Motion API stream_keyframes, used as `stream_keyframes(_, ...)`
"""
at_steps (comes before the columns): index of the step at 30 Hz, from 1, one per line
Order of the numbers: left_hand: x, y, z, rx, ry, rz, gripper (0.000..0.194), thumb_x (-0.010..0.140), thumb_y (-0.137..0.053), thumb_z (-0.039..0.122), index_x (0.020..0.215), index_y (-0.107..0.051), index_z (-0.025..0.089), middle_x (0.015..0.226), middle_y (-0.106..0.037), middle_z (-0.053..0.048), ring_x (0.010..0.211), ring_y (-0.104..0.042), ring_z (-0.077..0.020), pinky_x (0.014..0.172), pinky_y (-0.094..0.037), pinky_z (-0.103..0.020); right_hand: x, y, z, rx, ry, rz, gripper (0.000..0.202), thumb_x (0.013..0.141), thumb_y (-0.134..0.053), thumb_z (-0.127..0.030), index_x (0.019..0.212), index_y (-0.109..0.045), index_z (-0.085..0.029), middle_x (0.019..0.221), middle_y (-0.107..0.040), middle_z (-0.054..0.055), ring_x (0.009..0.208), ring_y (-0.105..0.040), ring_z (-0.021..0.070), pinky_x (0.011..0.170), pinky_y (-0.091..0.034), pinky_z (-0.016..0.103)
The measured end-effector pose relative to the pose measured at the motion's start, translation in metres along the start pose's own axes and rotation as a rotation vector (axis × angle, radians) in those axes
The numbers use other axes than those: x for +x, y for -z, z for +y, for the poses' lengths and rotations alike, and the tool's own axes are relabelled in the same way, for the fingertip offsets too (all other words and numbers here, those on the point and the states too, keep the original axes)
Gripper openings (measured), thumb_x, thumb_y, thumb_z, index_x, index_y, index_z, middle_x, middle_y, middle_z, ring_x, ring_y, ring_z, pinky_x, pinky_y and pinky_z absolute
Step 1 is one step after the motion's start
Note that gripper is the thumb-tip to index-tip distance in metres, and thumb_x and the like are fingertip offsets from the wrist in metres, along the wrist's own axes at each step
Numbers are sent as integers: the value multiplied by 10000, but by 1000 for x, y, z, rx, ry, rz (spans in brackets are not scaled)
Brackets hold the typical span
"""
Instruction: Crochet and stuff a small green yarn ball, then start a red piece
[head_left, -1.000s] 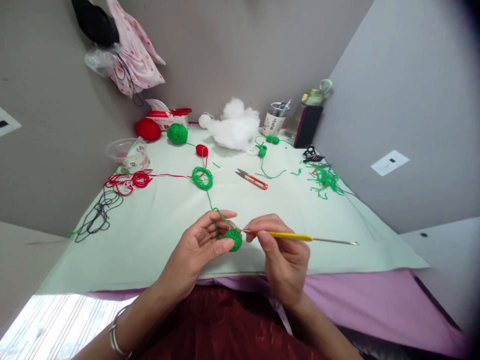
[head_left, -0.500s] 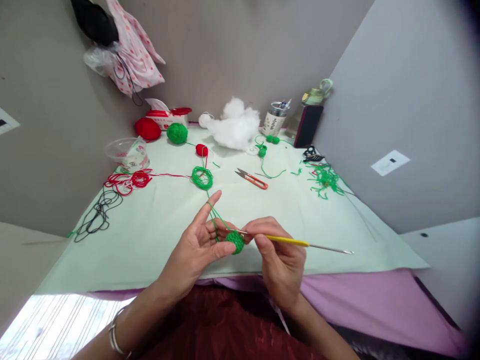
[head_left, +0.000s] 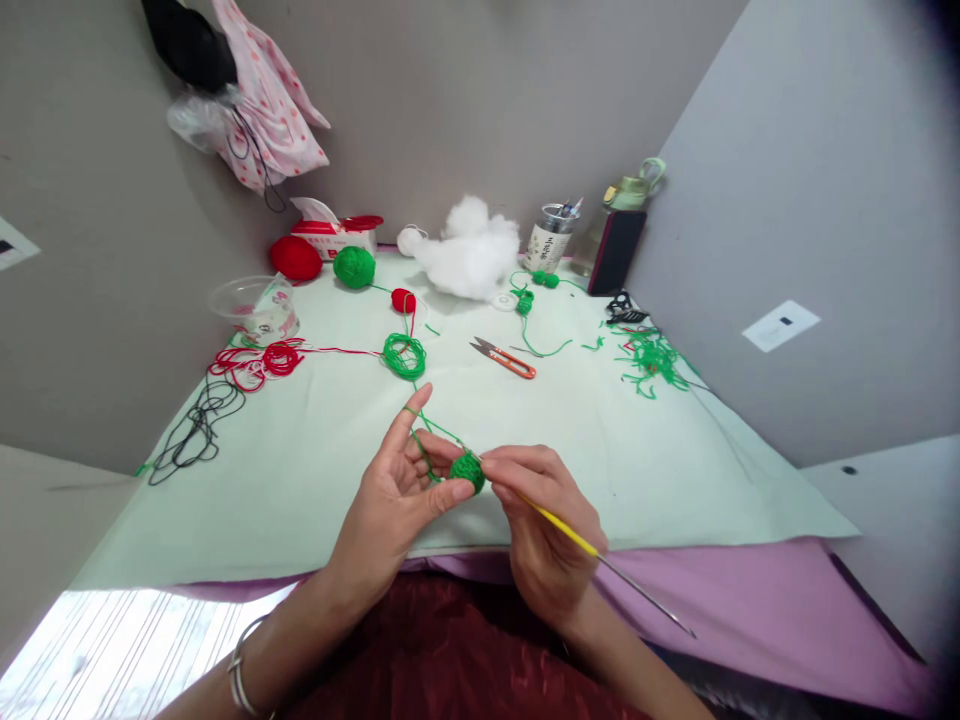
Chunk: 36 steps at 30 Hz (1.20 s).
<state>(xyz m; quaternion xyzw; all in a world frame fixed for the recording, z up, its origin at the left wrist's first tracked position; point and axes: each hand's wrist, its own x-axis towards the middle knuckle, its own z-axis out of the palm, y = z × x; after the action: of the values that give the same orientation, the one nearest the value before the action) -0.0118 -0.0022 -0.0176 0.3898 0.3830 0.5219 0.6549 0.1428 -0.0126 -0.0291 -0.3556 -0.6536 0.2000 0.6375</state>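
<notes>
My left hand [head_left: 397, 490] pinches a small round green crochet piece [head_left: 468, 472] between thumb and fingers. Its index finger is raised, with green yarn [head_left: 441, 427] looped over it and running down to the piece. My right hand [head_left: 551, 520] grips a crochet hook [head_left: 562, 527] by its yellow handle. The hook's front tip is at the top edge of the piece, touching the yarn there, while its metal rear end slants down to the right. A loose coil of green yarn [head_left: 404, 356] lies just beyond my left hand.
Orange thread snips [head_left: 504, 358] lie mid-table. White stuffing [head_left: 472, 250], a green yarn ball [head_left: 354, 267] and a pen can [head_left: 550, 238] stand at the back. Green scraps [head_left: 651, 362] lie right; red yarn [head_left: 262, 362], black cord [head_left: 196, 425] and a plastic tub [head_left: 259, 308] are left.
The hook has swung from nearly level to a steep slant, its rear end dropping. My right hand has tilted with it, and the crochet piece has shifted up slightly. My left index finger has moved slightly left.
</notes>
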Motion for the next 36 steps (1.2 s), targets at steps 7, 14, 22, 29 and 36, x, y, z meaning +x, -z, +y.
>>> stream_keyframes(7,-1,0,1,-53,38,-40,908,798,-830,134,1567,-405,360,954,-643,39,940,-622,-130,910,-473,-264,5,2,2,84,-101,1,275,974,-606,-88,1073,-779,-277,956,-763,46,907,-710,192,763,-588,341)
stream_keyframes(14,0,-2,8,-197,191,-104,492,858,-793,300,1331,-678,227,979,-690,-24,933,-649,-174,922,-460,-307,13,4,2,81,-116,15,243,978,-607,-101,1047,-775,-263,920,-755,35,849,-703,175,727,-577,326)
stream_keyframes(22,2,1,4,-260,238,-63,210,872,-781,289,1056,-760,190,915,-732,-25,850,-695,-159,879,-501,-286,12,11,6,214,-263,105,209,1020,-571,-175,1020,-767,-247,936,-698,23,713,-680,134,675,-556,310)
stream_keyframes(29,1,2,6,-274,230,-66,153,883,-768,272,1012,-763,190,889,-739,-18,833,-701,-142,862,-506,-258,11,12,2,202,-231,80,199,1015,-574,-176,1019,-762,-240,896,-709,25,710,-679,145,671,-549,319)
stream_keyframes(36,1,1,6,-260,235,-90,156,885,-766,283,1019,-755,204,905,-759,-21,857,-713,-158,897,-491,-276,12,11,2,161,-227,37,199,1005,-576,-169,1013,-764,-234,882,-723,31,714,-683,157,677,-566,328)
